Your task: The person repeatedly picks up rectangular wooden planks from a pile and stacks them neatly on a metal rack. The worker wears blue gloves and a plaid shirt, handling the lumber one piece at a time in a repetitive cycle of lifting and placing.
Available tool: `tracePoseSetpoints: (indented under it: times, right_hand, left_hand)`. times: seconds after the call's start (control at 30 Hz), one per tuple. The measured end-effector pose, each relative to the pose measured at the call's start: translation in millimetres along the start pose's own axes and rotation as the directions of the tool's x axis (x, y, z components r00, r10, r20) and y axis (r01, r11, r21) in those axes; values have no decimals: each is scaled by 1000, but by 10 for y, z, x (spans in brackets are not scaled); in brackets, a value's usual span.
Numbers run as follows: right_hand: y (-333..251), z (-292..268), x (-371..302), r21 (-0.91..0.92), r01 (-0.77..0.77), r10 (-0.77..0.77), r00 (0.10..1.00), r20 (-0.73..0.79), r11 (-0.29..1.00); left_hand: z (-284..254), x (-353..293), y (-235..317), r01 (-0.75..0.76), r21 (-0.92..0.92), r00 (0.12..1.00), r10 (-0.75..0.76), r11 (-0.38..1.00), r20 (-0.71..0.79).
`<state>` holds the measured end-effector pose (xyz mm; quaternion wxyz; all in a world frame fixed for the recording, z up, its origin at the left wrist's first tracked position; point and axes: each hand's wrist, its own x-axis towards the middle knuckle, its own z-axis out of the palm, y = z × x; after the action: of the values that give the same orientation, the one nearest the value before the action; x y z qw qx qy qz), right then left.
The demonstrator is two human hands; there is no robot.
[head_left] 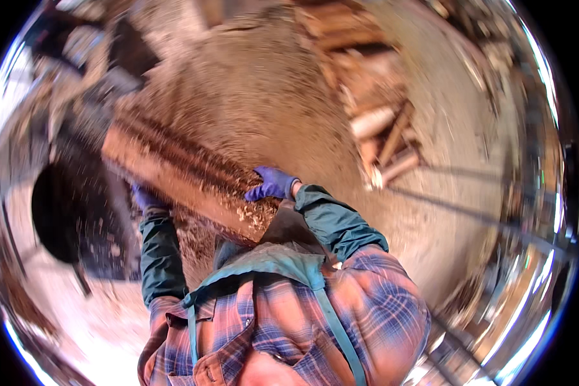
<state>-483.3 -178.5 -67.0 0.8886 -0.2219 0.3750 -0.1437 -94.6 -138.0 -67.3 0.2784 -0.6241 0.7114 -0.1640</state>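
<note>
— Sawdust covers the floor (257,96) nearly everywhere, pale brown and thick. On it, up by the far right, lies a heap of cut wood (379,128), sticks and short logs crossing each other.

— And the big piece in the middle?

— That is a plank (174,170), reddish and rough, strewn with shavings. Its long axis runs on a slant, from the upper left down toward the person's chest. The low end is the near one, right in front of the apron; the high end points away to the left, toward dark machinery (90,96) I cannot make out through the blur.

— Which hand has it?

— Both, one on each side. The right hand (273,184), in a blue glove, lies on the plank's upper face at the near end, fingers curled over the right-hand edge and closed on the wood. The left hand (149,198), gloved the same, sits at the plank's lower left edge, farther along from the chest. It touches the wood, but the plank hides most of it, so I cannot tell whether those fingers grip or only press.

— So the plank lies between the hands?

— Yes, crosswise between them, right hand on top, left hand at the underside edge.
</note>
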Motion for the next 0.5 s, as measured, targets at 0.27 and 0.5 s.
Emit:
tracePoseSetpoints:
  times: [0.27,0.5]
  right_hand:
    - [1003,-982,-2123,-5,484,-406,729,-550,875]
    - [1230,-2190,-3828,-57,655,-386,371,-845,754]
  left_hand:
    - [-2481,1207,1869,388,26,902,385,-921,197]
    - [-4377,2101,3924,487,-551,486,734,-678,-474]
